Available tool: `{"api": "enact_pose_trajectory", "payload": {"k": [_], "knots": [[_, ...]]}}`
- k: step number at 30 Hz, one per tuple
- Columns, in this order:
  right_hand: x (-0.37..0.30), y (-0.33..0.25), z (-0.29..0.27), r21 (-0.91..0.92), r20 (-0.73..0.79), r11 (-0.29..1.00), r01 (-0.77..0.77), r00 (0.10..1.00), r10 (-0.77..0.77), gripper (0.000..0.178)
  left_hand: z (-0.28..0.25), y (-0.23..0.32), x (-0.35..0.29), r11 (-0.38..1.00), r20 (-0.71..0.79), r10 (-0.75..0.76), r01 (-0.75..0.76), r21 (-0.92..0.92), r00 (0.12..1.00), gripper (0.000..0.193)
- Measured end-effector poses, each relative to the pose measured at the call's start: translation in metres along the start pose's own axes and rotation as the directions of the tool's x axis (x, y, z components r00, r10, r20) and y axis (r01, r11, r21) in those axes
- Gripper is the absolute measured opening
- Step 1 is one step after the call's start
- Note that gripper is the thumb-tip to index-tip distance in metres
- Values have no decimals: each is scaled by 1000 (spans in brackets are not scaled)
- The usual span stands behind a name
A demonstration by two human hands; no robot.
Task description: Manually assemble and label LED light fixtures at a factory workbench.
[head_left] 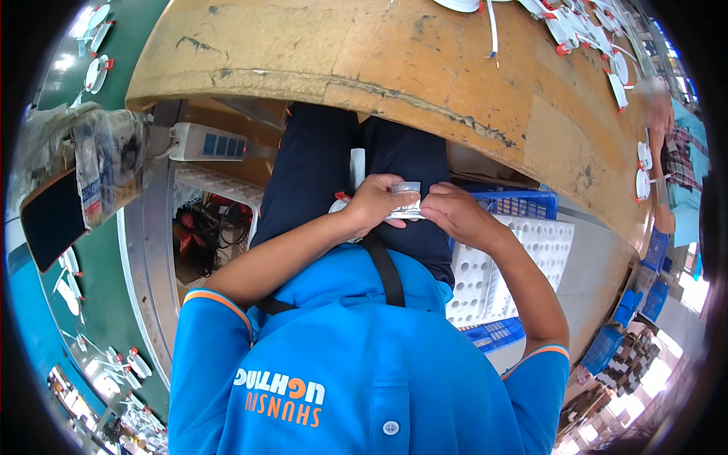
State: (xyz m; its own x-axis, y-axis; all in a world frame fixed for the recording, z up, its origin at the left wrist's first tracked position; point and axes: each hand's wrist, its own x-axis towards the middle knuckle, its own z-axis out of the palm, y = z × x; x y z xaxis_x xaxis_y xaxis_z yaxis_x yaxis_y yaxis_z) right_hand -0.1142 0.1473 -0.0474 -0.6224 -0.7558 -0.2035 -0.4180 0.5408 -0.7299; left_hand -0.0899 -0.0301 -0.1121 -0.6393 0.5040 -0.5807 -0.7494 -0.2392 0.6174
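Over my lap, my left hand (377,202) grips a small silvery-white strip or packet (406,188), its thumb laid across it. My right hand (453,213) pinches the right end of the same piece between thumb and fingers. Part of the piece is covered by the fingers, so I cannot make out its exact kind. Beside my left wrist, a white part with a red tab (340,203) shows partly, resting by my thigh or under the hand. A white strip (358,165) lies between my thighs.
The worn wooden table (341,53) curves ahead, with white round lamps (569,29) at its far right. White perforated foam (523,258) sits with blue crates (519,203) on my right. At left are a power strip (214,143), a phone (51,220) and a green belt. Another person (679,167) works at far right.
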Motion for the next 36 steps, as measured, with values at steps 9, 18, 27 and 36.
{"api": "enact_pose_trajectory", "payload": {"k": [9, 18, 27, 36], "knots": [[-3, -1, -6, -175, 21, 977, 122, 992, -121, 14, 5, -4, 1, 994, -17, 58, -56, 97, 998, 20], [-8, 2, 5, -16, 7, 997, 75, 997, -75, 12, 11, -8, 1, 901, -63, 307, -269, 341, 950, 30], [-6, 3, -1, 201, 124, 980, 7, 992, -32, 17, 6, -9, 4, 912, 25, 244, -238, 333, 969, 33], [-13, -7, -9, 147, 178, 989, -9, 984, -18, 16, 6, -9, 8, 927, 55, 183, -191, 322, 982, 34]]}}
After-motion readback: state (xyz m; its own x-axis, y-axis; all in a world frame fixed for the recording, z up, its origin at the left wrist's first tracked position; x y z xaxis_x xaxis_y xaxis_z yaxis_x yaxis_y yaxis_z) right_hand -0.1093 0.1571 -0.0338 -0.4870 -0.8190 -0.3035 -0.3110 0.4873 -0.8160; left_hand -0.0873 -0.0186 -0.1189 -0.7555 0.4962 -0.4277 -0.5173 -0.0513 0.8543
